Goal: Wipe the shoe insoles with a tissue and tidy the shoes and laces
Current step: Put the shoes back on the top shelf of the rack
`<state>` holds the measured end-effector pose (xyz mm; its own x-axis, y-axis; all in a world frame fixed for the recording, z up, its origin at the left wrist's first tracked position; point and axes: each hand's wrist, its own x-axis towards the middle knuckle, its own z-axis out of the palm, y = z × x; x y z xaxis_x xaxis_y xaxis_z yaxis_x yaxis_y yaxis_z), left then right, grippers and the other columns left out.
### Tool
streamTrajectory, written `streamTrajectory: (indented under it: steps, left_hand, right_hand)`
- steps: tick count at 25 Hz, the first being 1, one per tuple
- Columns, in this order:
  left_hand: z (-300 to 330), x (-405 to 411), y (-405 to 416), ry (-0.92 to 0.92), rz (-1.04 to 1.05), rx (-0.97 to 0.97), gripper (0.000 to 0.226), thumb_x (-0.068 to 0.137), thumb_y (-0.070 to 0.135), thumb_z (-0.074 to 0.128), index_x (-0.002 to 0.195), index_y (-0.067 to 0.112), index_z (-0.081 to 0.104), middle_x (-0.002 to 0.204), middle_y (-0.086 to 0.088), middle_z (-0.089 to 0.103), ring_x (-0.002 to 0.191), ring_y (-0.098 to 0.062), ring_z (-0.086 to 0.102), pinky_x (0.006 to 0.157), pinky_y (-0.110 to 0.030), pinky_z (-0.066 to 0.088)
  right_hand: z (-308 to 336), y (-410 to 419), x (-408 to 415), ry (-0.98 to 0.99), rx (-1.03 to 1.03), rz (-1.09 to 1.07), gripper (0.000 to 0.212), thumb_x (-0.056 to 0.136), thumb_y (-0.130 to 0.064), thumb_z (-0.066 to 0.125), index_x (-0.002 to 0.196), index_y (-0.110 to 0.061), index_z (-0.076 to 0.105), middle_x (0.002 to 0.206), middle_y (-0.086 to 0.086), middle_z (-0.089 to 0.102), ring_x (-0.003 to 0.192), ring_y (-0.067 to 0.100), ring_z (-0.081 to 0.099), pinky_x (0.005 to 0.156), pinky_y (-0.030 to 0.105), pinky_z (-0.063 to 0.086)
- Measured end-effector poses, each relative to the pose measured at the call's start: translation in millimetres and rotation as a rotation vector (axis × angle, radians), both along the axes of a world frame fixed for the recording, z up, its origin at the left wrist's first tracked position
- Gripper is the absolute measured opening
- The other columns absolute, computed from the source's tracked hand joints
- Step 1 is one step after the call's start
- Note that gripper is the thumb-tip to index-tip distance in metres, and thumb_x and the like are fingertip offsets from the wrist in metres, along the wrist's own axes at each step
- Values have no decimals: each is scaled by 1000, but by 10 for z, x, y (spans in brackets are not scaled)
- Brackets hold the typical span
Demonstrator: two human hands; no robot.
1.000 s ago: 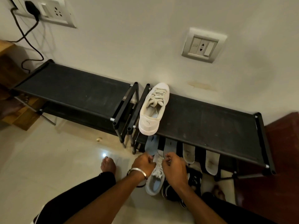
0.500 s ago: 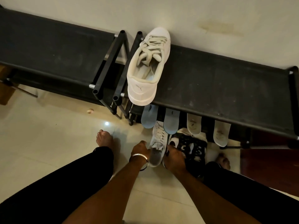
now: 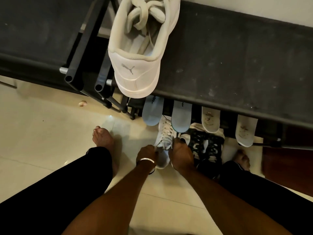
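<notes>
A white sneaker (image 3: 163, 145) stands on the floor in front of the rack. My left hand (image 3: 147, 152) grips its left side and my right hand (image 3: 181, 152) grips its right side near the laces. Its matching white sneaker (image 3: 142, 48) lies on top of the black shoe rack (image 3: 228, 65), heel hanging over the front edge, laces loose. Two blue insoles (image 3: 151, 111) (image 3: 181, 116) and two white insoles (image 3: 210, 120) (image 3: 245, 131) lean against the rack's front. No tissue is visible.
A black-and-white sneaker (image 3: 207, 150) sits on the floor just right of my right hand. A second black rack (image 3: 42, 39) stands to the left. My bare feet (image 3: 102, 138) rest on pale tiles; a small scrap (image 3: 82, 103) lies near the rack legs.
The view has tilted down and closer to the rack. Both hands have stayed on the floor sneaker, sliding from its laces toward its sides and heel.
</notes>
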<state>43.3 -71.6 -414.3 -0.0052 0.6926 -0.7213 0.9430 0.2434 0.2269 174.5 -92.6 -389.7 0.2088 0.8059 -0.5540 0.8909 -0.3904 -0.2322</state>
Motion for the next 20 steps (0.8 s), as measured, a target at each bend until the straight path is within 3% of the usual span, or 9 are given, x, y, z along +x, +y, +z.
streamTrajectory:
  steps: [7, 12, 20]
  left_hand:
    - [133, -103, 45, 37, -20, 66, 23, 92, 17, 53, 104, 11, 72, 105, -11, 72, 99, -28, 67, 79, -30, 49]
    - [483, -352, -164, 11, 34, 39, 22, 84, 15, 58, 98, 11, 74, 101, -11, 73, 97, -28, 66, 73, -25, 44]
    - [1209, -613, -487, -13, -33, 22, 22, 83, 19, 60, 97, 8, 73, 104, -12, 72, 101, -28, 65, 79, -27, 46]
  right_hand:
    - [68, 15, -36, 43, 11, -4, 36, 93, -16, 53, 127, -6, 48, 119, 15, 63, 106, 28, 65, 87, 32, 53]
    - [410, -99, -198, 78, 8, -22, 37, 90, -32, 56, 120, -10, 52, 110, 13, 69, 101, 30, 67, 83, 33, 51]
    - [1147, -483, -335, 256, -14, -78, 49, 83, -32, 65, 121, -5, 48, 115, 17, 65, 103, 34, 65, 77, 32, 52]
